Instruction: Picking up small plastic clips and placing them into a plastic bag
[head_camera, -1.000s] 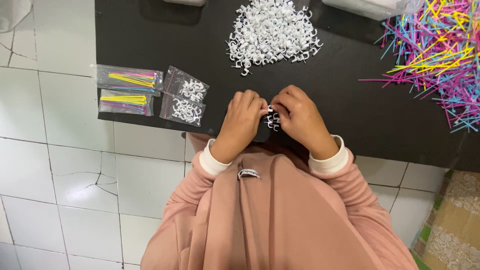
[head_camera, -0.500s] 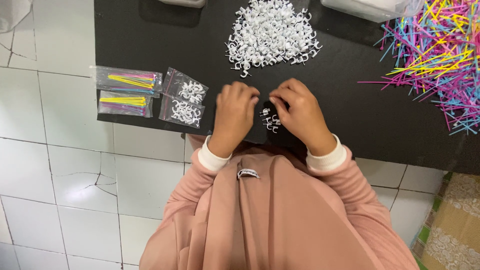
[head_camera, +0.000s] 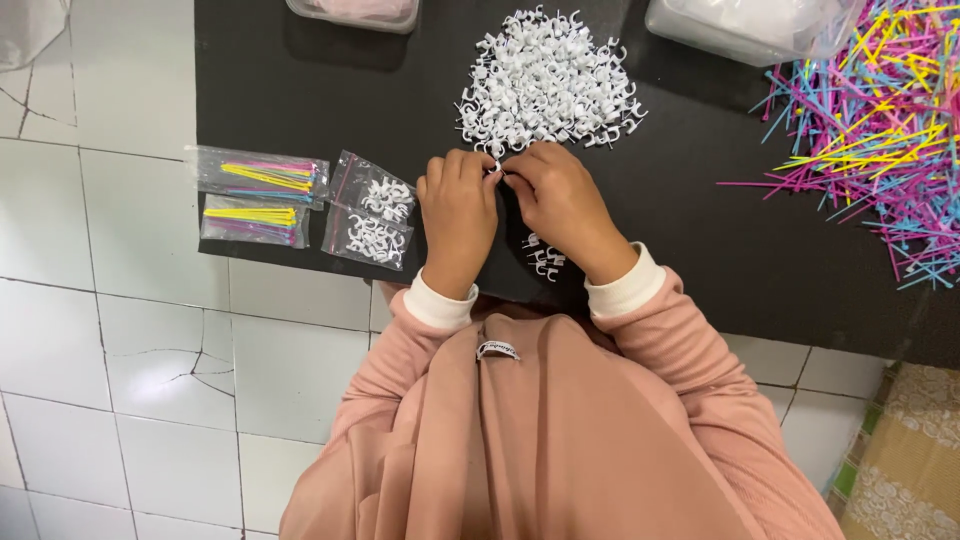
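Both hands meet at the near edge of the big pile of white clips (head_camera: 545, 82), which lies on the black mat (head_camera: 300, 100). The left hand (head_camera: 458, 208) has its fingers curled, the tips pressed together at a clip on the pile's lower edge; the right hand (head_camera: 560, 205) is curled the same way, its fingertips touching those of the left hand right at that spot. Whether each hand pinches a clip of its own or both share one cannot be told, since the fingers hide it. Just below the right hand, near the mat's front edge, a small cluster of loose clips (head_camera: 543, 256) lies apart from the pile. Left of the left hand sit two small clear bags of clips (head_camera: 372, 212), one above the other, and further left two clear bags of coloured ties (head_camera: 258, 195), partly over the mat's edge onto the white tiled floor (head_camera: 100, 350). At the far right a wide heap of loose coloured ties (head_camera: 880, 120) spreads over the mat. Two clear plastic tubs (head_camera: 740, 25) stand at the top edge.
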